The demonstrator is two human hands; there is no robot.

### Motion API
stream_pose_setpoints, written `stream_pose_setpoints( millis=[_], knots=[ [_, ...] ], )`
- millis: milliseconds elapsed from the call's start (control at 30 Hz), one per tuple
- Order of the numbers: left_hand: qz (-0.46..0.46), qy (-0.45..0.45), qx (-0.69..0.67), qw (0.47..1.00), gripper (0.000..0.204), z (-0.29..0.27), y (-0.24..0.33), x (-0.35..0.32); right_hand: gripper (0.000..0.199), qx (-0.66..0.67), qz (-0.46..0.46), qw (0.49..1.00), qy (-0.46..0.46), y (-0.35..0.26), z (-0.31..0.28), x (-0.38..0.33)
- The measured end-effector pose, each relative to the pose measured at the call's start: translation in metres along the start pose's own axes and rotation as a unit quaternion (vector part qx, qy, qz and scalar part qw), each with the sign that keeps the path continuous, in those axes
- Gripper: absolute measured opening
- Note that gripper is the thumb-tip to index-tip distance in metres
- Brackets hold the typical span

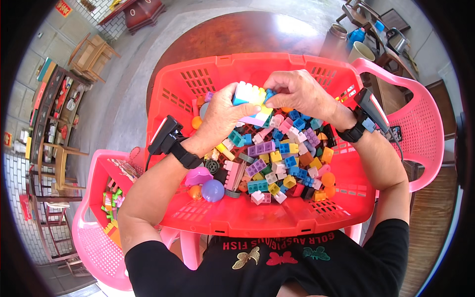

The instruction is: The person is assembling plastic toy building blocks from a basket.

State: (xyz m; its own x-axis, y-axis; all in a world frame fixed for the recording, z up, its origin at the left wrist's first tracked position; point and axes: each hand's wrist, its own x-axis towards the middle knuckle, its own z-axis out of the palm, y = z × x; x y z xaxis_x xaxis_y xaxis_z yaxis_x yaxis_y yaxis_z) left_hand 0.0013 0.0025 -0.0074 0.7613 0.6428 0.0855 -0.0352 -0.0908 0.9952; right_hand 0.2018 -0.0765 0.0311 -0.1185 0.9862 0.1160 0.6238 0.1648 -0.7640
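My left hand [218, 113] is wrapped round a stack of toy building bricks [249, 93] in white, yellow, blue and pink, its thumb lying across the front. At the right end of the stack, the fingers of my right hand [300, 93] pinch a small blue brick [269, 94]. It touches the stack; whether it is joined on cannot be made out. Both hands are above a red plastic basket [267, 223]. Under them lie many loose bricks, among them a purple brick [261, 149], as well as a purple ball [213, 190] and several orange balls.
A round brown table [198, 42] is behind the basket, with a metal flask [334, 40] at its right. Pink plastic chairs stand at right [420, 133] and left [101, 252]; the left one bears a red box [116, 171] with more bricks. Wooden shelves [49, 114] line the left wall.
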Motion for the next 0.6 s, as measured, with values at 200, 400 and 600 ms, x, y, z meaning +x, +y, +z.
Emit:
stream_pose_setpoints(
  millis=[200, 400, 600],
  knots=[
    [-0.021, -0.011, -0.025, 0.999, 0.034, 0.000, 0.007, -0.006, 0.037, 0.037, 0.012, 0.998, -0.049, -0.004, 0.003, 0.002],
    [-0.059, -0.024, -0.150, 0.987, 0.031, 0.005, 0.012, -0.007, 0.052, 0.105, 0.005, 0.994, -0.041, -0.001, 0.005, -0.002],
    [-0.077, -0.007, -0.085, 0.993, 0.026, -0.014, 0.008, 0.010, 0.050, 0.074, -0.008, 0.997, 0.018, 0.013, 0.025, 0.009]
  ],
)
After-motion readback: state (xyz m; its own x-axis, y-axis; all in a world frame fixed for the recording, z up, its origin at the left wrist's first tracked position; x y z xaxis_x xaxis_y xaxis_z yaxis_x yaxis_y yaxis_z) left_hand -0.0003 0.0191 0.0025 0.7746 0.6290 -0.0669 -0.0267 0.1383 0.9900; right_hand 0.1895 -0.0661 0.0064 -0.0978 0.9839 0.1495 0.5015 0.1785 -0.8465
